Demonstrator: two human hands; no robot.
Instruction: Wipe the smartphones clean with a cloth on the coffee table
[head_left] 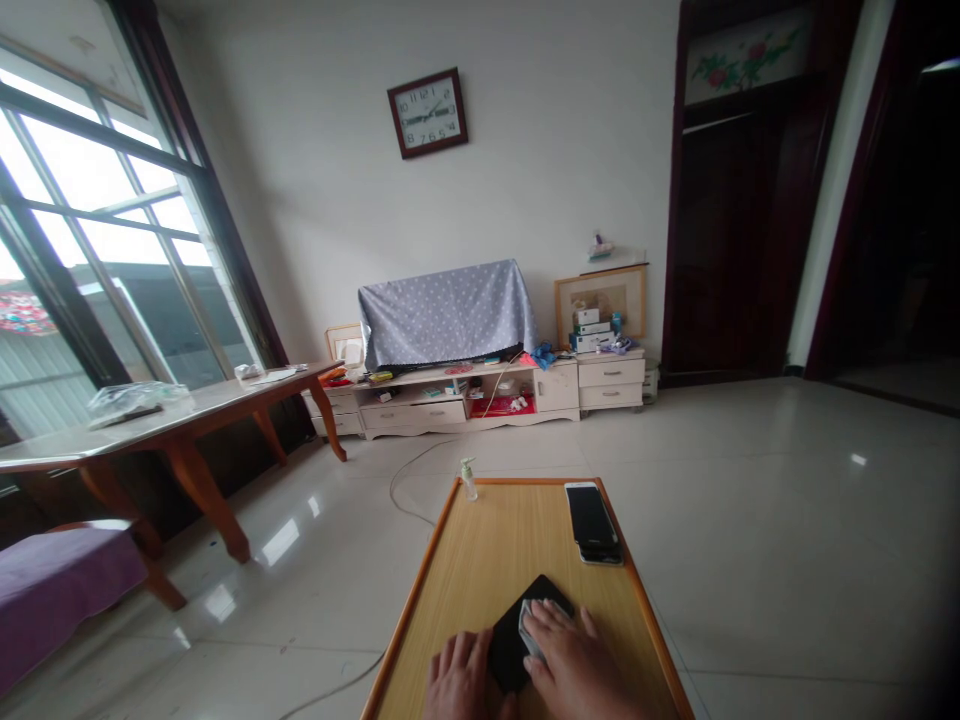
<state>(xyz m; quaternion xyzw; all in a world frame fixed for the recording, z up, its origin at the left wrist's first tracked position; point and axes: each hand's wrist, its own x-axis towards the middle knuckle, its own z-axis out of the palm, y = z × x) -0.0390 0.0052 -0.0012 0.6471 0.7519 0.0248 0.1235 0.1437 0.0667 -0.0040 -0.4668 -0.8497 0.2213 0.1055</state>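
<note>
down low, both wrists are cut off by the frame. a flat, glossy black rectangular slab (517,628) lies at the near edge of the light wooden table (487,545), half hidden under the hands. the left hand (459,682) rests flat on its left side, fingers together. the right hand (574,665), fingers spread, presses a crumpled pale cloth (534,618) onto it.
</note>
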